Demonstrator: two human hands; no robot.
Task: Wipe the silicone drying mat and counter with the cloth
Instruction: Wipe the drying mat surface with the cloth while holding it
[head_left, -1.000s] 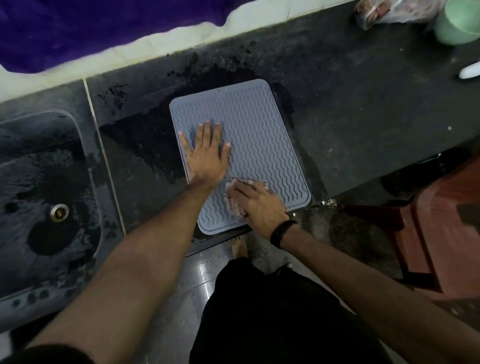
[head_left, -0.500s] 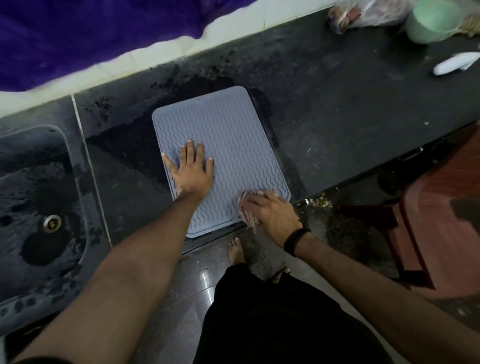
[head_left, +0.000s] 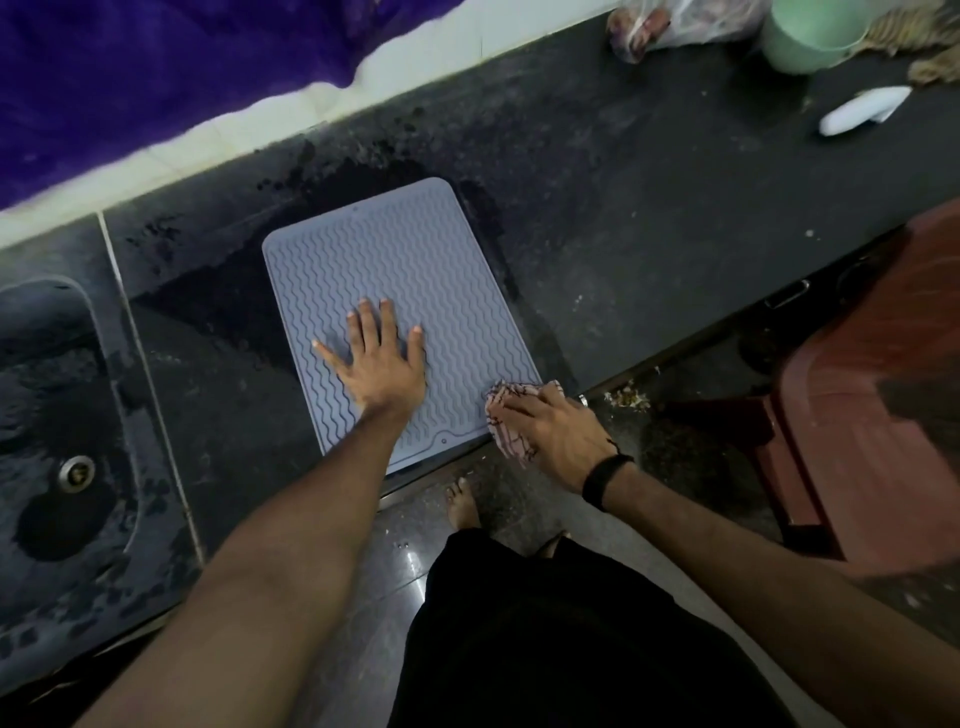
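- Right hand (head_left: 556, 431) bunches checked cloth (head_left: 506, 418) at near-right corner of grey silicone drying mat (head_left: 415, 260).
- Left hand (head_left: 382, 364), left of the cloth, flat on mat, fingers spread.
- Wet dark counter (head_left: 623, 208) surrounds mat; sink (head_left: 57, 415) far left.
- Beyond, far right: green cup (head_left: 805, 36), plastic bag (head_left: 675, 23), white object (head_left: 862, 109).
- Red stool (head_left: 883, 389) right of grip.

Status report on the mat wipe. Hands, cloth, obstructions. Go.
Left hand flat, pressing on the mat. Right hand holds the cloth at the mat's near right corner. Wet patch on the counter around the mat; nothing blocking.
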